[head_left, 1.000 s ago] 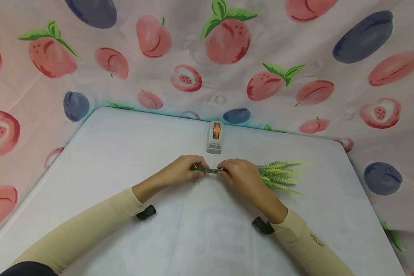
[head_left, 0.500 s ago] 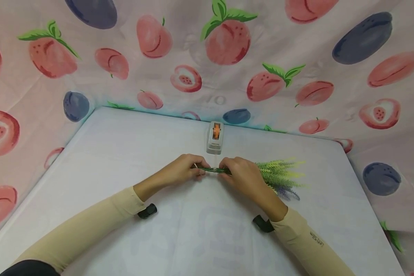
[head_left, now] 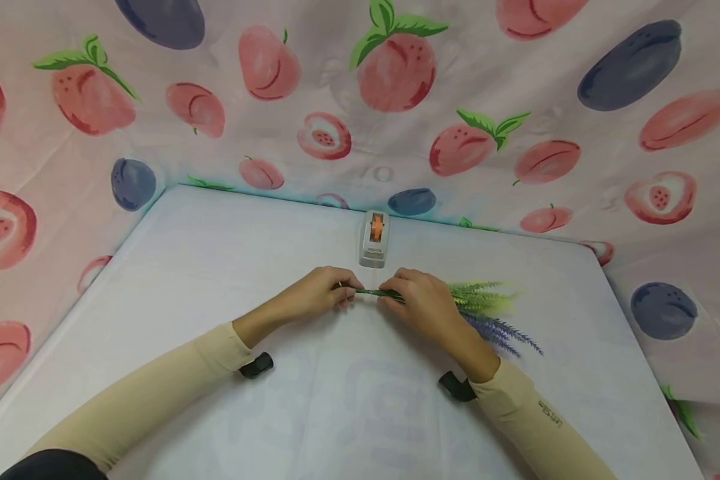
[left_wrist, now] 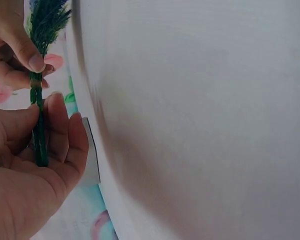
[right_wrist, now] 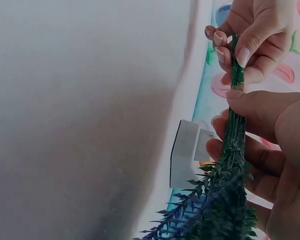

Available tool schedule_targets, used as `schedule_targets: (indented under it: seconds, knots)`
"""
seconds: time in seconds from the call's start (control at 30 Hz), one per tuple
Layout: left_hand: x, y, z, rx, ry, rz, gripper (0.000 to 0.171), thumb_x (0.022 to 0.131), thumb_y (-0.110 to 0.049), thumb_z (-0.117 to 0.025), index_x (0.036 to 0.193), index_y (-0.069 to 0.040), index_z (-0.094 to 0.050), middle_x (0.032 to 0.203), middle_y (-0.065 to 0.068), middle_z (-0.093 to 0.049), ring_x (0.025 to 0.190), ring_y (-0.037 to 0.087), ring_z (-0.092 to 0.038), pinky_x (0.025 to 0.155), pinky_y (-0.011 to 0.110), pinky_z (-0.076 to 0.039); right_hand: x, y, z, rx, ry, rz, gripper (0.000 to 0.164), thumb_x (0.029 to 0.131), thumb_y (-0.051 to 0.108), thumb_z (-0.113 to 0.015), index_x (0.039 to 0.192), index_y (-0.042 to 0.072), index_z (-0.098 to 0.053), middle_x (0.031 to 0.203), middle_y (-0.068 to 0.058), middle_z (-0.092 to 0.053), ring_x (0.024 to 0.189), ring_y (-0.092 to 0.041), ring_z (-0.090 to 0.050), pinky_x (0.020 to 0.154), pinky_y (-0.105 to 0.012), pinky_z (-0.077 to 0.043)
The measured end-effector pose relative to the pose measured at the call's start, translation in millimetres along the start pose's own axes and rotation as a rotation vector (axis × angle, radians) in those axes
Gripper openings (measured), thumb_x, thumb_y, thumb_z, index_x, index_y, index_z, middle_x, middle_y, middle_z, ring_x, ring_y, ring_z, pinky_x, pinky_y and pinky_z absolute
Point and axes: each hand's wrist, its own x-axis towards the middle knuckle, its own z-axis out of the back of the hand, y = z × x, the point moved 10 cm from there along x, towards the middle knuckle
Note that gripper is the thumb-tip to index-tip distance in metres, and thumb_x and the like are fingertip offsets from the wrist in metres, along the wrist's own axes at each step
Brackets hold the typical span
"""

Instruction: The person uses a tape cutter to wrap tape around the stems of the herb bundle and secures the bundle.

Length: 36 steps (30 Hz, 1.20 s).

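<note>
A bunch of artificial lavender sprigs [head_left: 483, 299], yellow-green and purple, lies sideways between both hands. Its green stems [left_wrist: 38, 125] run together to the left. My left hand [head_left: 324, 293] pinches the stem ends between thumb and fingers. Closer to the flower heads, my right hand [head_left: 423, 303] grips the stems, its thumb on one side and fingers on the other. Around the stems between the hands sits a narrow, brownish, shiny band [right_wrist: 238, 87], perhaps tape. The right hand hides part of the bunch in the head view.
Just beyond the hands stands a grey tape dispenser [head_left: 374, 240] with an orange core, and a pale strip shows at its near end. A white cloth covers the table [head_left: 348, 413]. Fruit-printed fabric [head_left: 324, 87] rises behind and at the sides.
The bunch has turned about its length, bringing purple sprigs to the near side where mostly yellow-green ones showed. Both hands keep hold and have shifted only slightly away from the body.
</note>
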Motion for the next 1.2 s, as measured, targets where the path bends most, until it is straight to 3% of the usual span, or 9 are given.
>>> schedule_targets:
  seconds: [0.27,0.57,0.73,0.87,1.2]
  knots:
    - [0.4,-0.1,1.3,0.007,-0.031,-0.012,0.018,0.102,-0.003,-0.056,0.114,-0.008,-0.068,0.088,0.009,-0.072,0.08,0.021,-0.064,0.074,0.028,-0.048,4,-4,1,0.052,0.015,-0.051,0.017,0.089,0.021,-0.08,0.105,0.015,-0.079,0.094,0.001,-0.075,0.08,-0.015,-0.069,0.068,-0.035,-0.055]
    - [4.4,-1.1,6.6,0.142,-0.098,-0.061,0.022,0.091,0.003,-0.071,0.109,-0.01,-0.076,0.104,0.006,-0.075,0.095,0.017,-0.065,0.088,0.037,-0.052,7,-8,-1,0.064,0.038,-0.082,0.016,0.094,0.021,-0.074,0.109,0.016,-0.077,0.092,-0.001,-0.077,0.072,-0.015,-0.068,0.06,-0.032,-0.052]
    - [4.7,-1.8,8.6,0.148,-0.097,-0.06,0.02,0.093,-0.001,-0.071,0.109,-0.009,-0.077,0.095,0.005,-0.075,0.082,0.014,-0.062,0.076,0.03,-0.05,10,-8,-3,0.041,0.047,-0.072,0.016,0.095,0.023,-0.073,0.109,0.015,-0.077,0.09,0.0,-0.077,0.067,-0.015,-0.066,0.056,-0.03,-0.049]
    - [5.2,0.0,7.5,0.112,-0.074,-0.037,0.019,0.095,0.0,-0.068,0.111,-0.006,-0.077,0.09,0.008,-0.074,0.074,0.018,-0.063,0.066,0.024,-0.049,11,-9,-7,0.033,0.072,-0.083,0.021,0.091,0.024,-0.078,0.109,0.014,-0.075,0.09,0.0,-0.077,0.069,-0.015,-0.067,0.058,-0.031,-0.051]
    - [6.4,7.9,6.3,0.085,-0.045,0.039,0.019,0.099,0.001,-0.061,0.111,-0.003,-0.075,0.092,0.01,-0.072,0.074,0.02,-0.066,0.065,0.024,-0.053,14,-9,-12,-0.003,0.072,-0.071,0.017,0.089,0.026,-0.081,0.1,0.014,-0.073,0.086,0.003,-0.07,0.068,-0.013,-0.063,0.059,-0.034,-0.052]
